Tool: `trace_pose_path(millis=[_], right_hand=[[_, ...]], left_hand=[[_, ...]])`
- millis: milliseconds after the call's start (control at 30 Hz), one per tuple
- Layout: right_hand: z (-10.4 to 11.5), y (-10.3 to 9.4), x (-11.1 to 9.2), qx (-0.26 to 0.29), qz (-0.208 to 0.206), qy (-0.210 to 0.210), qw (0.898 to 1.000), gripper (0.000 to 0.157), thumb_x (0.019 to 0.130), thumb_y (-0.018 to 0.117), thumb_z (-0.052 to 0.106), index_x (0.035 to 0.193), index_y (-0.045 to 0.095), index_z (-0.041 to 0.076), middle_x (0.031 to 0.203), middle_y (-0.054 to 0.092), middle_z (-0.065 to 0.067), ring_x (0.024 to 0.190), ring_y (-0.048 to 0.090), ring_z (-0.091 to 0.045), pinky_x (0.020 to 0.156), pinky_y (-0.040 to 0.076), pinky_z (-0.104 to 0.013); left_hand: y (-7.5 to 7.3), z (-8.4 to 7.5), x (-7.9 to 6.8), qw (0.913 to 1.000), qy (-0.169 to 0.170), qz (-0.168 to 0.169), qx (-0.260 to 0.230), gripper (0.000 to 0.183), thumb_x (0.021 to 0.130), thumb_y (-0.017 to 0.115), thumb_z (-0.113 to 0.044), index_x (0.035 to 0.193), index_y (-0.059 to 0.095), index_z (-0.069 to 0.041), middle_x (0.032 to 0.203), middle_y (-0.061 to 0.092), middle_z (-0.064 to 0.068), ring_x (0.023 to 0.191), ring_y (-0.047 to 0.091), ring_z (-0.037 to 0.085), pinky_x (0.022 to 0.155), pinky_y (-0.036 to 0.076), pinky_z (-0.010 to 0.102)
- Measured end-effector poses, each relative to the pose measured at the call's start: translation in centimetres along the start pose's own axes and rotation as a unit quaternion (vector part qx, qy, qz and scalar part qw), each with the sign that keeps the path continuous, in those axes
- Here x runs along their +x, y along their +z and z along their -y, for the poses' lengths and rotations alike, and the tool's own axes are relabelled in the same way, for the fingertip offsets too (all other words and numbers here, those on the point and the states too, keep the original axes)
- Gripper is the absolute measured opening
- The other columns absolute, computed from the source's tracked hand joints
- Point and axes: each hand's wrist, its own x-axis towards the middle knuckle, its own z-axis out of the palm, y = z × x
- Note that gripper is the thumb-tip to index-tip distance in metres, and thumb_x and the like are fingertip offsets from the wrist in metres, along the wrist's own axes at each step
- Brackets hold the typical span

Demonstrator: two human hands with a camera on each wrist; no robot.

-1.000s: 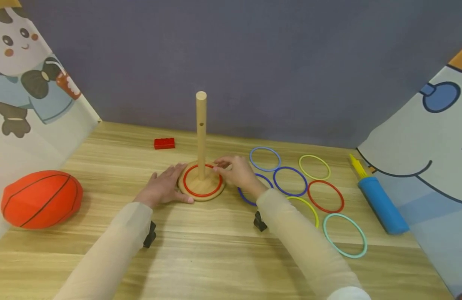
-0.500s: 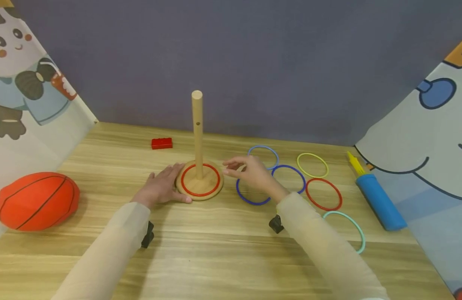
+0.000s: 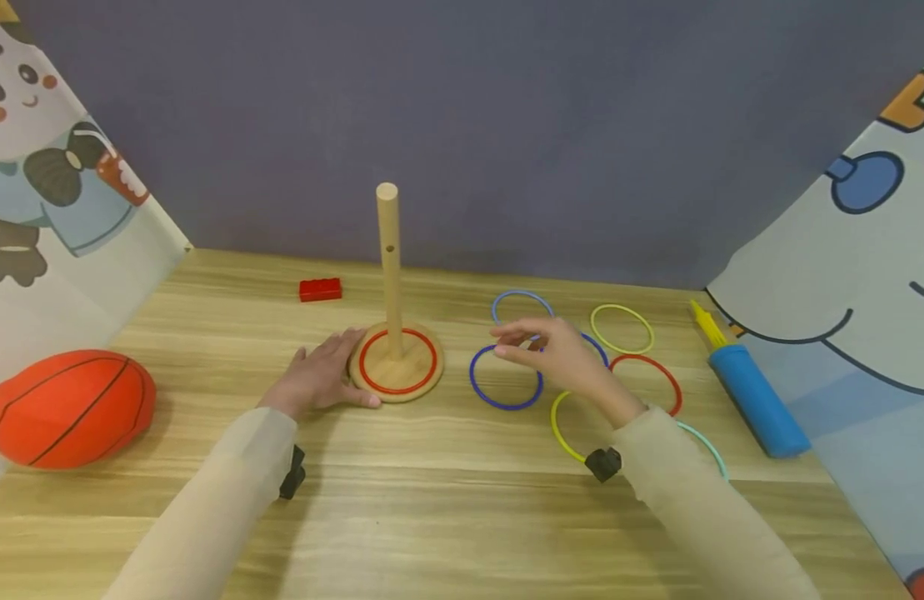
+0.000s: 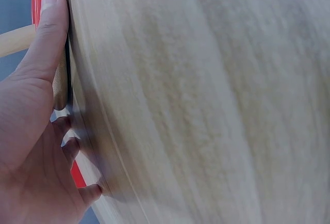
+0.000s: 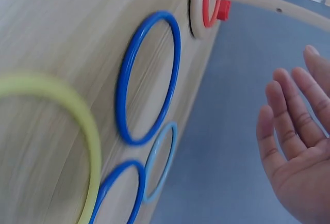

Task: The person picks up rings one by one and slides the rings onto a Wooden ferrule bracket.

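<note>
Right hand had just left the base and shifted toward frame right, over by the leftmost loose ring; its fingers were loosely spread, nothing held. Red ring lay flat on the base, around the peg, left of frame centre, so I read it as released and placed. Left hand touched the base's left rim, fingers wide. Peg stood upright on the bench, long axis near vertical, free end up.
</note>
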Motion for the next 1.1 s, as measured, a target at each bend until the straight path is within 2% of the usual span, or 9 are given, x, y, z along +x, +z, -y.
trace_pose_path(millis=[267,500,667,900,1100], right_hand=[[-1.5,-2.8,-3.6,-0.007,-0.024,0.029,0.999,0.03,0.094,0.075,0.027,0.121,0.075,0.015,0.105,0.075,0.003,0.1,0.067,-0.013,0.084,0.056,-0.035],[-3.3,-5.1,-7.3,-0.055,-0.072,0.018,0.996,0.026,0.094,0.075,0.019,0.119,0.075,0.01,0.106,0.076,-0.003,0.094,0.066,-0.003,0.078,0.056,-0.026],[-4.4,-6.3,-10.0,-0.052,-0.095,0.027,0.994,0.029,0.094,0.075,0.015,0.121,0.074,0.008,0.11,0.076,-0.007,0.095,0.065,0.001,0.078,0.055,-0.023],[-5.7,-7.9,-13.3,-0.076,-0.119,0.081,0.987,0.028,0.094,0.075,0.022,0.121,0.074,0.012,0.111,0.075,0.003,0.093,0.062,0.003,0.073,0.054,-0.02],[-7.9,-9.0,-15.4,-0.082,-0.13,0.1,0.983,0.033,0.095,0.075,0.02,0.125,0.071,0.006,0.111,0.074,0.012,0.094,0.062,0.011,0.073,0.054,-0.015]], left_hand=[[0.2,0.4,-0.1,0.9999,0.003,-0.005,0.009,0.125,0.075,0.082,-0.06,0.162,0.012,-0.004,0.167,0.011,0.024,0.152,0.01,0.047,0.116,0.004,0.072],[0.4,0.5,0.1,0.9999,0.005,-0.005,0.01,0.126,0.075,0.082,-0.061,0.162,0.012,-0.004,0.167,0.011,0.024,0.152,0.01,0.046,0.116,0.004,0.072],[0.3,0.5,0.2,0.9999,0.005,-0.005,0.01,0.125,0.075,0.082,-0.061,0.162,0.012,-0.004,0.167,0.012,0.024,0.152,0.01,0.046,0.116,0.004,0.072],[0.0,0.3,0.0,1.0,0.003,-0.005,0.008,0.125,0.075,0.083,-0.06,0.162,0.012,-0.004,0.166,0.011,0.025,0.152,0.009,0.046,0.117,0.003,0.071],[0.0,0.1,0.0,1.0,0.002,-0.003,0.007,0.125,0.075,0.083,-0.06,0.162,0.012,-0.004,0.167,0.011,0.024,0.152,0.01,0.046,0.117,0.002,0.071]])
